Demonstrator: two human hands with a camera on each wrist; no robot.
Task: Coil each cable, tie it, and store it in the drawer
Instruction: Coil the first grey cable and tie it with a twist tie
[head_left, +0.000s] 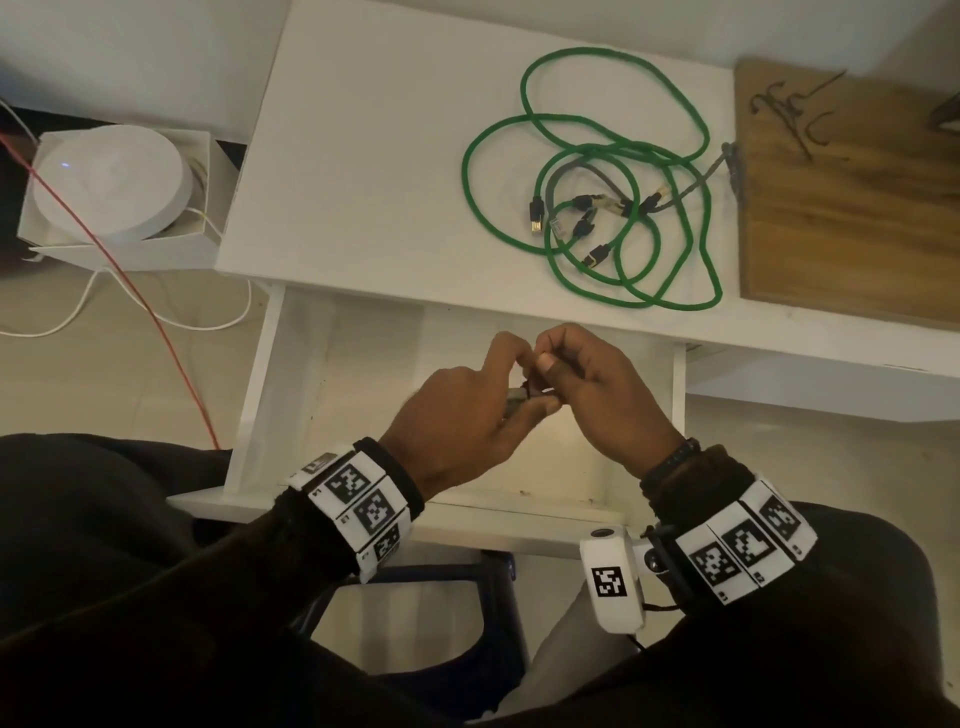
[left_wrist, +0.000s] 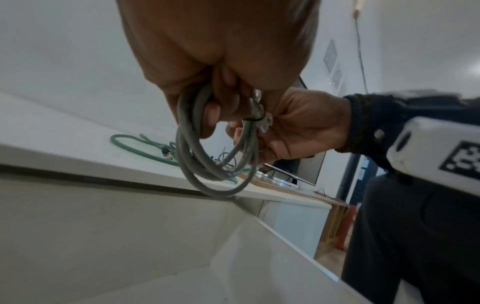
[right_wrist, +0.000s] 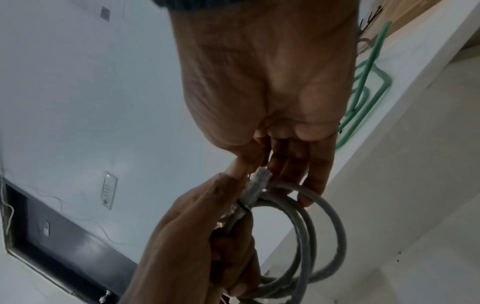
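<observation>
The tying step is in hand: above the open drawer (head_left: 332, 374), the left hand (head_left: 457, 415) grips the coiled grey cable (left_wrist: 207, 160) while the right hand (head_left: 597, 384) pinches the black tie (right_wrist: 242, 205) around it. Next, the tie probably needs tightening, then the coil goes down into the drawer; green cables (head_left: 597, 208) wait on the desk (head_left: 363, 182).

cables (head_left: 597, 192) on desk (head_left: 363, 156), drawer (head_left: 363, 364) below

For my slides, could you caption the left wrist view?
Both hands, left hand and right hand, hold a coiled grey cable bound by a black tie.
</observation>
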